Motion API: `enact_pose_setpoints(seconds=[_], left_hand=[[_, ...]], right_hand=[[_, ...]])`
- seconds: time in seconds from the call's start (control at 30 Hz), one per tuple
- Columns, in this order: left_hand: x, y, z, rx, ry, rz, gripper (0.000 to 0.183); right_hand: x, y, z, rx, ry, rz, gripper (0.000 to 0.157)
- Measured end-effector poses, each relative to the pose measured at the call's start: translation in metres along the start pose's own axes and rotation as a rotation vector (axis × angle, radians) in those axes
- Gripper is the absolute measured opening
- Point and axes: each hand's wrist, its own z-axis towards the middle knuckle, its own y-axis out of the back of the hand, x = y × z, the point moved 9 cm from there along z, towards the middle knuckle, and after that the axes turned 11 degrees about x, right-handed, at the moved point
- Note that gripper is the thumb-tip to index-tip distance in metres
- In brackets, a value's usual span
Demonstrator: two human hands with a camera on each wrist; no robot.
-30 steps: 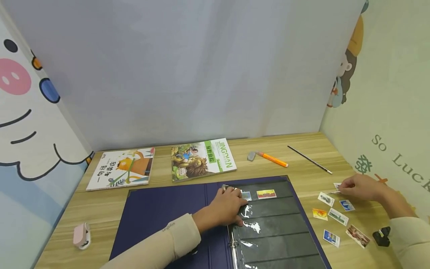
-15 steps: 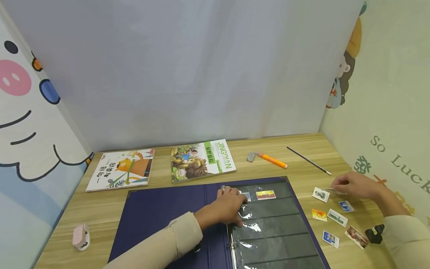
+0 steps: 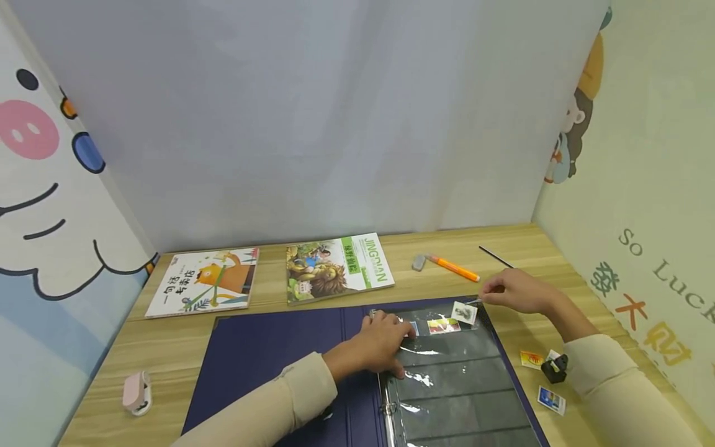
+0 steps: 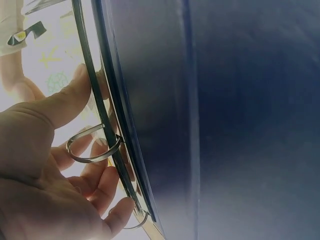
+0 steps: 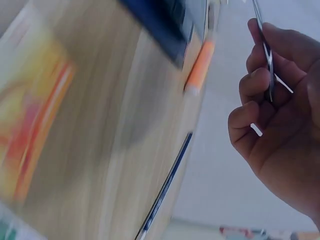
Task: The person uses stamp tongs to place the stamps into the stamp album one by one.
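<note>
My right hand (image 3: pixel 516 290) pinches metal tweezers (image 5: pixel 270 60) between thumb and fingers. At their tip is a white-edged stamp (image 3: pixel 464 313) with a grey picture, over the top right part of an album page. The navy ring-binder stamp album (image 3: pixel 268 347) lies spread out, with a dark page (image 3: pixel 452 379) of clear strips on its right. My left hand (image 3: pixel 375 344) rests on the page's inner edge, its fingers beside a metal ring (image 4: pixel 90 157) in the left wrist view. A red and yellow stamp (image 3: pixel 444 326) sits in the top strip, beside a blue stamp (image 3: pixel 414 328) partly behind my left fingers.
Loose stamps lie right of the album, among them a yellow-red stamp (image 3: pixel 531 359) and a blue stamp (image 3: pixel 552 400); my right sleeve hides others. Two picture books (image 3: pixel 203 282), an orange pen (image 3: pixel 455 269), a grey lump (image 3: pixel 418 262) and a thin black stick (image 3: pixel 496 256) lie behind. A pink gadget (image 3: pixel 136 392) is at left.
My right hand has lifted the grey stamp with the tweezers from the table and carried it left over the page's top strip. My left hand has stayed in place.
</note>
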Motion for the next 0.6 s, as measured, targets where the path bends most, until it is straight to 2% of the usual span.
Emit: enact_pose_setpoints(seconds=[0.13,0.3,0.6], left_hand=[[0.001,0.000,0.002,0.003,0.003,-0.003,0.070],[0.000,-0.001,0.003,0.001,0.000,-0.016,0.068],[-0.001,0.001,0.004,-0.004,0.000,0.014,0.064]], right_hand=[[0.029,-0.010,0.030,0.026,0.082,-0.038,0.012],[0.058,-0.031,0.057,0.103,0.150,-0.069,0.011],[0.084,-0.065,0.075,0.258,0.191,-0.182,0.010]])
